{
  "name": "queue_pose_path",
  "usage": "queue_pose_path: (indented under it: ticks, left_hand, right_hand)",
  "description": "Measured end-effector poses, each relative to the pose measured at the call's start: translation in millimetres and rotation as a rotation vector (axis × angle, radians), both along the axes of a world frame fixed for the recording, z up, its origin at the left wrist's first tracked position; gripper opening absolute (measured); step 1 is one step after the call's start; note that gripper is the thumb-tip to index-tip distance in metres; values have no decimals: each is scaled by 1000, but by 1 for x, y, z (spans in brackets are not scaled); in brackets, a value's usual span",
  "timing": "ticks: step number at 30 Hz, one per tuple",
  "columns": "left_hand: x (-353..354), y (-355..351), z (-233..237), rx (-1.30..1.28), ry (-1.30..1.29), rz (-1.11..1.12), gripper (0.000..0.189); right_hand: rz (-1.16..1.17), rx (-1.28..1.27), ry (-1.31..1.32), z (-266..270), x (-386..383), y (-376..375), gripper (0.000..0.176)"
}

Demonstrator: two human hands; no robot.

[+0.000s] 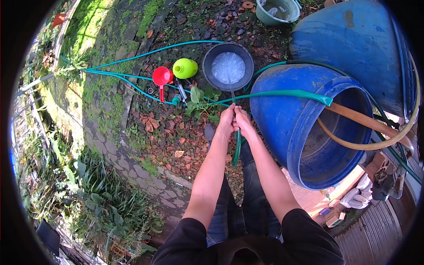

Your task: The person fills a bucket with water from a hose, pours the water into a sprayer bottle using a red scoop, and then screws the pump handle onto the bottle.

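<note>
My left hand (226,118) and my right hand (241,118) are close together in front of me, both closed around a green garden hose (237,145). A bent length of the hose hangs below them. From its end a stream of water runs into a black bucket (207,70) just beyond my hands. White, bubbly water (228,66) lies inside the bucket. A leafy plant (199,101) grows to the left of my hands. My fingertips are partly hidden around the hose.
Left of the bucket are a yellow-green bottle (185,68), a red dipper (162,76) and a green hose fitting (176,100). On the right lies a blue barrel (276,115) with its mouth facing me, near another blue drum (344,39). A green tub (277,17) stands behind.
</note>
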State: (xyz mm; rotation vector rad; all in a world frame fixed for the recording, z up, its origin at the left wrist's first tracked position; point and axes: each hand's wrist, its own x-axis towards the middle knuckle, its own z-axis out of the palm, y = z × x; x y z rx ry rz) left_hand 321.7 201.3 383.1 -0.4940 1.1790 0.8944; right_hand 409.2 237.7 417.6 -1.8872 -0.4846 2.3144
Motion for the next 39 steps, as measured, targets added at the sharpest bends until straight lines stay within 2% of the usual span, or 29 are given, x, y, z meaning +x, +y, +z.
queue_pose_path:
  ticks: [15, 18, 21, 33, 39]
  left_hand:
    - [3, -5, -1, 0, 16, 20, 33]
    - [-4, -9, 0, 69, -63, -17, 33]
    - [4, -5, 1, -6, 18, 21, 33]
    - [-1, -4, 13, -31, 21, -19, 35]
    - [2, -4, 9, -54, 38, 33, 35]
  right_hand:
    - [-27, -33, 40, 6, 1, -1, 37]
    - [-26, -33, 37, 4, 1, -2, 38]
    - [-29, -38, 41, 1, 2, -4, 37]
    - [-16, -58, 47, 6, -2, -3, 37]
    - [-13, -48, 60, 7, -2, -4, 36]
